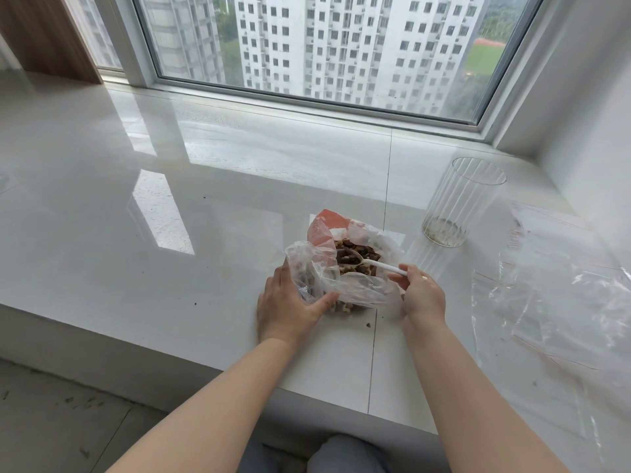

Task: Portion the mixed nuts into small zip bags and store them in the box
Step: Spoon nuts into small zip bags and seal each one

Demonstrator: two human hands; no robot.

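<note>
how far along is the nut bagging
Early. Done: nothing visibly portioned. In hand: the left hand holds open the clear plastic bag of mixed nuts while the right hand dips a white plastic spoon in. Left: the flat clear zip bags look unfilled; no box is in view.

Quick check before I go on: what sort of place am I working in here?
Most likely a high-rise flat, at a wide bay-window ledge used as a worktop. A large window looks out on apartment towers at about the same height, and the glossy white stone ledge holds a nut bag and a ribbed glass.
</note>
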